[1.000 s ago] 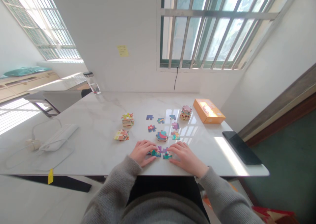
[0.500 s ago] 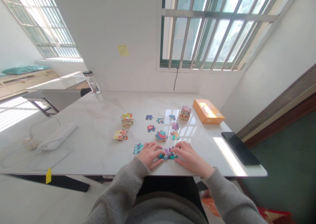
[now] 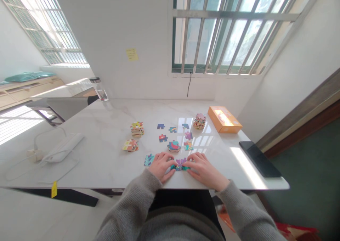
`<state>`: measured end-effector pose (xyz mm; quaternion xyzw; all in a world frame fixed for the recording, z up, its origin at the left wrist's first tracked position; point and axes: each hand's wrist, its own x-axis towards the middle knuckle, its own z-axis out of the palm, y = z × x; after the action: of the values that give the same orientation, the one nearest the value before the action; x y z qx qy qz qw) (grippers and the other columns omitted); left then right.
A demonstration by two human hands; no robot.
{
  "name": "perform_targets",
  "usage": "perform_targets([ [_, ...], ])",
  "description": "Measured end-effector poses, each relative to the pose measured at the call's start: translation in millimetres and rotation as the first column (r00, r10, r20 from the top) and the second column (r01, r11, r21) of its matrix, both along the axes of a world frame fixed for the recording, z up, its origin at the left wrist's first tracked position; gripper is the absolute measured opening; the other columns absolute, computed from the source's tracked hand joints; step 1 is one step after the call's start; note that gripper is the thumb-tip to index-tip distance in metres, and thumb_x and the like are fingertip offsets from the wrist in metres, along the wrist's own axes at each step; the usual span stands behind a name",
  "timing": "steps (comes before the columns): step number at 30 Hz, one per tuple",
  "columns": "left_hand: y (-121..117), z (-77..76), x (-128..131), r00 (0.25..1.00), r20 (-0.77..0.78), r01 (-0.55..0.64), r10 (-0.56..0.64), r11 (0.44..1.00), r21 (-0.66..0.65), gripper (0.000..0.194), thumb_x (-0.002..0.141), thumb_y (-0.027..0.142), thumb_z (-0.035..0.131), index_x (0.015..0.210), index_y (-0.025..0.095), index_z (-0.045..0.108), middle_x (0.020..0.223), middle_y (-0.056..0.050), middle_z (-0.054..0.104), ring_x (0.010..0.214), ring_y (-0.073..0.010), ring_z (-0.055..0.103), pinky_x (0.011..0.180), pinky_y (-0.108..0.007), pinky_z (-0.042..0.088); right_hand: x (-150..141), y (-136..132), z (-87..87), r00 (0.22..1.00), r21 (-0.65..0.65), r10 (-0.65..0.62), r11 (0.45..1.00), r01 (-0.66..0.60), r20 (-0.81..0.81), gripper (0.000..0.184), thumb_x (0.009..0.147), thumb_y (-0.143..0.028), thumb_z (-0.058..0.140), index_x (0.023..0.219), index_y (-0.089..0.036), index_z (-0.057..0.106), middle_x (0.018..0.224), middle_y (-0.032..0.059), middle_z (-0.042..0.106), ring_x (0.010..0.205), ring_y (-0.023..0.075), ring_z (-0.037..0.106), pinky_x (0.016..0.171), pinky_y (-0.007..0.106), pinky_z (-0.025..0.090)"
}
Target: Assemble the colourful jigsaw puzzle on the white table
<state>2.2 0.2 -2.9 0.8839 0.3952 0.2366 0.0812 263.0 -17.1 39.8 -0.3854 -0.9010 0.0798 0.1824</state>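
1. White wall (image 3: 148,28) and barred window (image 3: 225,15) stand behind a pale table (image 3: 106,134), sunlit toward its right edge.
2. Joined-looking puzzle pieces (image 3: 181,162) lie near the middle of the table's front edge, between the two hands.
3. Left hand (image 3: 162,164) has bent fingers, with thumb and index finger at the pieces' left side; right hand (image 3: 200,166) is curled likewise at their right. Whether either truly pinches, I cannot tell.
4. Since a second ago, the left hand has shifted right, uncovering a teal section (image 3: 149,160) near the front edge. The gap between the handled pieces has narrowed, which suggests that they now meet; fingers hide whether they interlock.
5. Six loose pieces (image 3: 163,138) and a small stack (image 3: 174,146) lie beyond the hands, toward the far edge.
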Motion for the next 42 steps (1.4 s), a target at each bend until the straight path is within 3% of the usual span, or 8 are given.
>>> perform_targets([
  [12, -1, 8.9, 2, 1.0, -0.007, 0.015, -0.015, 0.999, -0.039, 0.018, 0.089, 0.027, 0.062, 0.105, 0.028, 0.068, 0.115, -0.005, 0.066, 0.11, -0.0251, 0.056, 0.096, -0.044, 0.04, -8, -7, -4.9, 1.0, 0.053, -0.006, 0.999, 0.006, 0.009, 0.029, 0.094, -0.017, 0.058, 0.117, -0.03, 0.069, 0.113, 0.0071, 0.065, 0.105, 0.0232, 0.056, 0.094, 0.04, 0.044],
  [15, 0, 6.6, -1, 0.999, 0.053, -0.004, 0.005, 1.0, -0.018, 0.021, 0.089, 0.03, 0.061, 0.109, 0.027, 0.068, 0.114, -0.005, 0.067, 0.109, -0.025, 0.057, 0.096, -0.044, 0.041, -10, -12, -13.8, 0.998, 0.102, -0.058, 0.993, 0.061, -0.031, 0.029, 0.095, -0.018, 0.057, 0.12, -0.028, 0.068, 0.118, 0.0087, 0.066, 0.11, 0.0255, 0.056, 0.097, 0.043, 0.043],
  [18, 1, 4.6, -13, 0.977, 0.187, -0.108, 0.104, 0.994, 0.01, 0.024, 0.093, 0.031, 0.055, 0.113, 0.025, 0.066, 0.112, -0.007, 0.069, 0.108, -0.0244, 0.059, 0.096, -0.043, 0.042, -7, -16, -21.3, 0.984, 0.133, -0.127, 0.981, 0.144, -0.126, 0.026, 0.097, -0.021, 0.056, 0.12, -0.025, 0.066, 0.125, 0.0098, 0.064, 0.116, 0.0273, 0.055, 0.1, 0.045, 0.042],
  [21, 2, 3.6, -35, 0.951, 0.245, -0.199, 0.189, 0.98, 0.014, 0.021, 0.095, 0.029, 0.051, 0.105, 0.023, 0.068, 0.107, -0.007, 0.07, 0.105, -0.024, 0.061, 0.096, -0.043, 0.045, -1, -18, -25.4, 0.958, 0.145, -0.186, 0.964, 0.221, -0.22, 0.025, 0.098, -0.02, 0.052, 0.119, -0.024, 0.066, 0.12, 0.0095, 0.067, 0.114, 0.0265, 0.056, 0.098, 0.043, 0.043],
  [26, 1, 1.0, -63, 0.946, 0.226, -0.242, 0.234, 0.97, 0.011, 0.021, 0.092, 0.029, 0.054, 0.104, 0.022, 0.071, 0.11, -0.008, 0.071, 0.106, -0.0256, 0.063, 0.096, -0.044, 0.049, 5, -18, -27.1, 0.938, 0.126, -0.208, 0.96, 0.25, -0.278, 0.024, 0.099, -0.021, 0.05, 0.112, -0.024, 0.069, 0.11, 0.0087, 0.07, 0.108, 0.0259, 0.059, 0.094, 0.044, 0.045],
  [32, 0, -2.1, -60, 0.97, 0.138, -0.202, 0.199, 0.979, 0.012, 0.023, 0.089, 0.027, 0.057, 0.106, 0.023, 0.072, 0.113, -0.008, 0.071, 0.108, -0.0256, 0.063, 0.096, -0.044, 0.05, 19, -14, -28.8, 0.851, 0.087, -0.344, 0.909, 0.408, -0.396, 0.028, 0.1, -0.026, 0.045, 0.116, -0.025, 0.067, 0.107, 0.0092, 0.07, 0.104, 0.0273, 0.061, 0.092, 0.046, 0.046],
  [37, 0, -2.3, -58, 0.974, 0.109, -0.203, 0.199, 0.979, 0.02, 0.021, 0.089, 0.028, 0.058, 0.106, 0.024, 0.071, 0.112, -0.008, 0.07, 0.107, -0.026, 0.062, 0.096, -0.045, 0.049, 38, -7, -36.6, 0.878, 0.051, -0.373, 0.913, 0.406, -0.3, 0.027, 0.099, -0.029, 0.049, 0.121, -0.024, 0.063, 0.116, 0.0088, 0.07, 0.109, 0.0279, 0.061, 0.094, 0.045, 0.046],
  [42, 1, -2.1, -58, 0.976, 0.087, -0.203, 0.201, 0.979, 0.014, 0.019, 0.09, 0.028, 0.059, 0.105, 0.024, 0.07, 0.113, -0.007, 0.069, 0.108, -0.0263, 0.061, 0.096, -0.044, 0.048, 37, -5, -38.7, 0.912, 0.082, -0.38, 0.915, 0.395, -0.154, 0.03, 0.098, -0.029, 0.052, 0.126, -0.026, 0.061, 0.125, 0.0075, 0.068, 0.114, 0.0271, 0.059, 0.092, 0.042, 0.044],
])
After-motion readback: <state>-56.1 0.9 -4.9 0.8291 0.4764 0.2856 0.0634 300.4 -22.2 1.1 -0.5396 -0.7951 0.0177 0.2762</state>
